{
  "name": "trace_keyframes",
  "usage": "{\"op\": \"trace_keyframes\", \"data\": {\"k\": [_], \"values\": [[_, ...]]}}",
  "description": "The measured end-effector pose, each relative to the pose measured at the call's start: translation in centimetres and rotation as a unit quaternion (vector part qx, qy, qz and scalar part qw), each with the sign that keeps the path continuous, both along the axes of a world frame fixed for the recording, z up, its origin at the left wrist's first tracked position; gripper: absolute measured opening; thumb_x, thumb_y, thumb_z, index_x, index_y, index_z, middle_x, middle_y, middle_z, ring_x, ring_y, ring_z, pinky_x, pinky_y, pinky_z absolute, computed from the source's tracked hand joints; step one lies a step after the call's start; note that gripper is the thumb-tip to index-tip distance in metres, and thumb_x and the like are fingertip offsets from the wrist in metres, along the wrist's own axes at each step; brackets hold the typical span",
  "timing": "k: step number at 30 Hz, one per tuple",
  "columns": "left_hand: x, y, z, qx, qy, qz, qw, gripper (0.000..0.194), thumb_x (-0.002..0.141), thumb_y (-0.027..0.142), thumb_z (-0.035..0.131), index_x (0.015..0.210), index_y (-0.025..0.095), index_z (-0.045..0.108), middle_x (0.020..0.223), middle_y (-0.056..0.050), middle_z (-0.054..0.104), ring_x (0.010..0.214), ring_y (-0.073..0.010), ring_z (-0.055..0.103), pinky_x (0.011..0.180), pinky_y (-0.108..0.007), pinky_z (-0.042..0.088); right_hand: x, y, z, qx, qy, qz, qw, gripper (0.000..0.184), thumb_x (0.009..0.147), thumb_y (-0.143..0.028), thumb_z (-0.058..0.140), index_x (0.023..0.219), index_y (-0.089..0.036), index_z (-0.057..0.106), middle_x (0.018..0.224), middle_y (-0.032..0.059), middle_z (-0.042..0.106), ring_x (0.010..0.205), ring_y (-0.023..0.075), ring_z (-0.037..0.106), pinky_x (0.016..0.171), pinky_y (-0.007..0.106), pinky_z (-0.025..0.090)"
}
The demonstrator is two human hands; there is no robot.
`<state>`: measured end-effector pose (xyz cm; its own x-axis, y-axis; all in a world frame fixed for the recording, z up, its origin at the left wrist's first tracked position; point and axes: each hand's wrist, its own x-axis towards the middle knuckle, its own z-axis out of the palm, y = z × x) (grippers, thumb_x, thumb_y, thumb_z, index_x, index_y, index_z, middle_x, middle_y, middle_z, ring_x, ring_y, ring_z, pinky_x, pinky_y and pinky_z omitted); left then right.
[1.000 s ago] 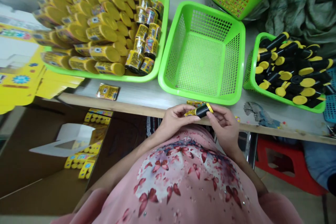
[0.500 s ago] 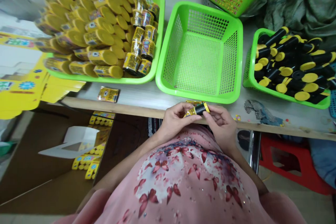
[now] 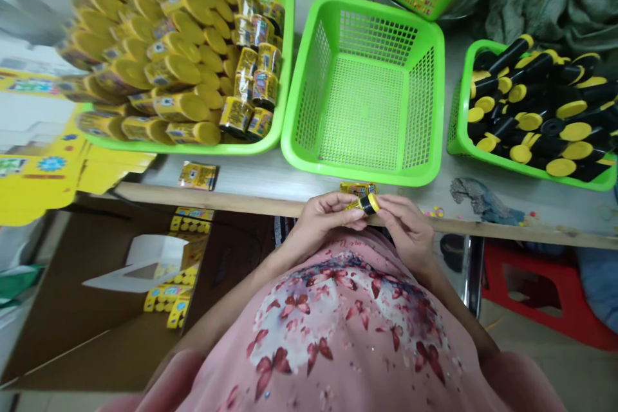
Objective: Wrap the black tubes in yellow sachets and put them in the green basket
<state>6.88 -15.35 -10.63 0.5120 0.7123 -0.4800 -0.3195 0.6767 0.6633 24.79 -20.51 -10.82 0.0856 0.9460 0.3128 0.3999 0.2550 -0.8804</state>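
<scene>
Pinching a small black bottle (image 3: 365,205) with a yellow cap (image 3: 374,203) between the left hand (image 3: 321,219) and right hand (image 3: 404,230), just over the front edge of the bench (image 3: 241,199). Lying just behind the bottle, a yellow-labelled packet (image 3: 358,188). Sitting farther back on the bench, an empty green basket (image 3: 313,100), between a green basket (image 3: 287,64) heaped with yellow-capped bottles (image 3: 178,71) and a green basket (image 3: 456,109) of black bottles (image 3: 545,106) with yellow caps.

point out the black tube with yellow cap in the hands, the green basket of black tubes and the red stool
black tube with yellow cap (image 3: 369,205): head view, on the black body
green plastic basket of black tubes (image 3: 454,109): head view, on the left rim
red plastic stool (image 3: 572,296): head view, on a leg
</scene>
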Motion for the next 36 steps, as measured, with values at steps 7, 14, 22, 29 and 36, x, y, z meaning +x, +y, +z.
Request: {"op": "trace_keyframes", "data": {"k": [7,14,22,29,36], "values": [[0.3,0.3,0.4,-0.027,-0.05,-0.046,0.997,0.033,0.066,0.034,0.092,0.09,0.015,0.078,0.08,-0.003,0.079,0.067,-0.0142,0.074,0.074,-0.025,0.061,0.1,-0.2,-0.2,-0.052,0.054,0.014,0.997,0.025,0.094,-0.026,0.064,0.117,-0.031,0.072,0.115,0.0038,0.076,0.108,0.0191,0.071,0.098,0.039,0.059],[0.3,0.1,0.3,-0.046,-0.063,-0.085,0.993,0.034,0.069,0.037,0.089,0.092,0.015,0.078,0.079,-0.004,0.078,0.069,-0.015,0.073,0.076,-0.029,0.059,0.0,-0.2,0.1,-0.145,0.176,0.057,0.972,0.031,0.092,-0.036,0.066,0.122,-0.03,0.068,0.122,0.0029,0.075,0.112,0.018,0.071,0.099,0.037,0.059],[1.4,-0.2,0.1,0.125,0.095,0.039,0.987,0.035,0.061,0.026,0.092,0.088,0.016,0.073,0.087,-0.001,0.074,0.08,-0.0147,0.067,0.08,-0.028,0.054,-0.2,-0.1,-1.1,-0.094,-0.016,-0.07,0.993,0.04,0.084,-0.043,0.075,0.118,-0.025,0.065,0.102,0.0063,0.074,0.097,0.0234,0.072,0.094,0.046,0.058],[1.7,0.2,-0.5,0.039,-0.015,0.019,0.999,0.041,0.068,0.025,0.089,0.1,0.017,0.064,0.083,0.001,0.072,0.07,-0.0117,0.068,0.07,-0.024,0.057,-0.9,-0.2,-1.5,0.117,-0.239,-0.02,0.964,0.071,0.086,-0.023,0.069,0.15,-0.026,0.036,0.127,0.0125,0.062,0.12,0.0289,0.061,0.103,0.049,0.055],[1.2,0.2,-0.7,-0.076,-0.128,-0.114,0.982,0.032,0.085,0.037,0.074,0.1,0.009,0.073,0.081,-0.012,0.078,0.077,-0.0215,0.076,0.072,-0.03,0.06,-0.8,-0.2,-1.2,0.105,-0.186,0.01,0.977,0.073,0.083,-0.018,0.063,0.15,-0.023,0.035,0.127,0.0124,0.065,0.116,0.028,0.064,0.098,0.047,0.058]]}}
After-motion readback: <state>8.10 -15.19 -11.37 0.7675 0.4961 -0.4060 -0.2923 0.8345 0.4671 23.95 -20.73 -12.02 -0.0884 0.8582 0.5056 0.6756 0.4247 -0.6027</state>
